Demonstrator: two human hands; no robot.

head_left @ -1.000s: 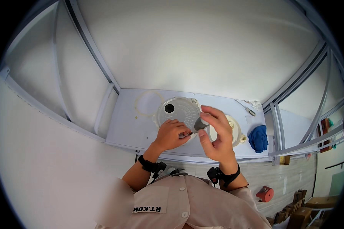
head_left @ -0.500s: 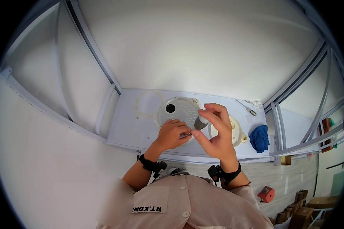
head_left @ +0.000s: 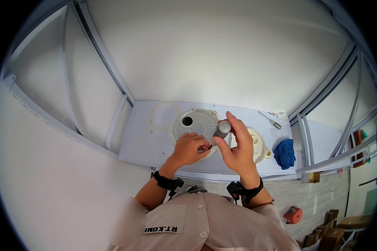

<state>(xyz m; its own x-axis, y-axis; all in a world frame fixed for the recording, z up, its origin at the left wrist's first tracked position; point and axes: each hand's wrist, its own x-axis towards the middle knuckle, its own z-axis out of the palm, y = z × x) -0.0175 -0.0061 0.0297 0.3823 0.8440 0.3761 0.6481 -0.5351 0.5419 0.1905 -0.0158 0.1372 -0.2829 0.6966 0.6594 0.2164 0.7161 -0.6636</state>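
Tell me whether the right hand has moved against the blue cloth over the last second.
Cannot tell. The right hand holds the grey knob about as far left of the blue cloth as before; any shift is too slight to judge.

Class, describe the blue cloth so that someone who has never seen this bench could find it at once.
Start at the pale workbench that runs across the middle of the view, and follow it toward its right end. Past the cream round part beside the right hand lies the blue cloth, crumpled in a heap. It is the only soft, deep blue thing there.
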